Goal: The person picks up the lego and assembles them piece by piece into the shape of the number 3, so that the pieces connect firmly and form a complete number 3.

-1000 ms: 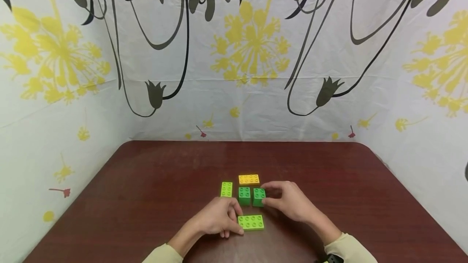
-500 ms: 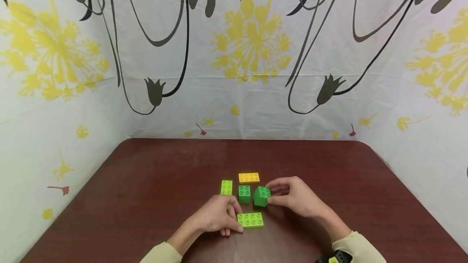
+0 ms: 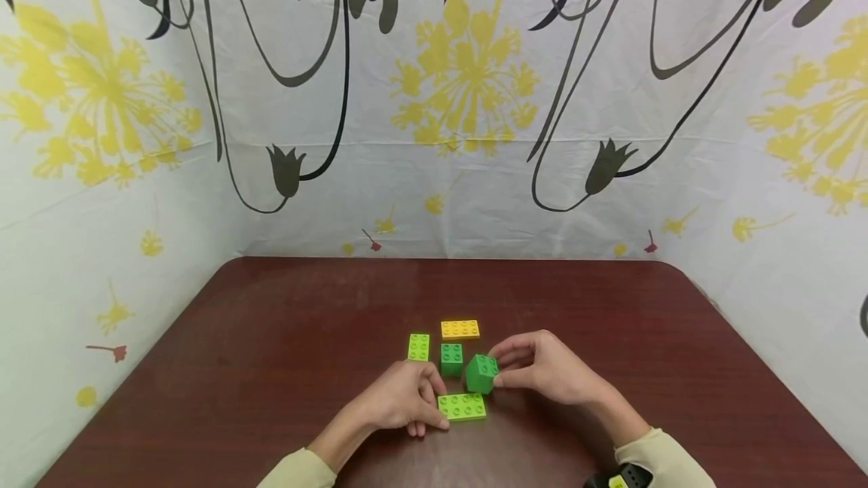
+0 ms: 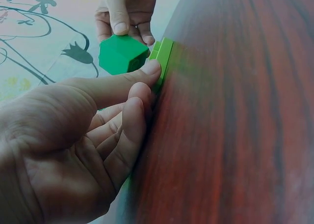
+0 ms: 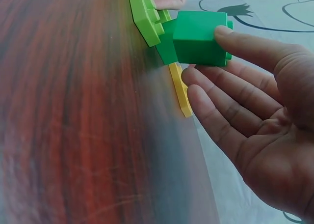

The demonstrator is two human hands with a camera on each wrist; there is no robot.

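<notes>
My right hand [image 3: 551,369] pinches a green building block [image 3: 481,373] between thumb and fingers. The block is raised off the table and tilted, just behind the right end of a flat lime building brick [image 3: 463,407]. In the right wrist view the thumb presses the studded end of the green block [image 5: 198,37]. My left hand [image 3: 396,401] pinches the left end of the lime brick, which lies studs up on the table. Seen from the left wrist, the thumb lies against the lime brick [image 4: 166,62], with the green block [image 4: 120,54] above it.
A second green block [image 3: 451,359] stands behind the lime brick. Behind that lies a flat yellow brick [image 3: 460,330]. Another lime brick [image 3: 419,347] sits to the left, partly hidden by my left hand. The dark red table [image 3: 305,307] meets patterned cloth walls [image 3: 325,119].
My right hand has lifted the green block off the table, tilted it and brought it slightly nearer the front lime brick. My left hand keeps its hold on that lime brick.
</notes>
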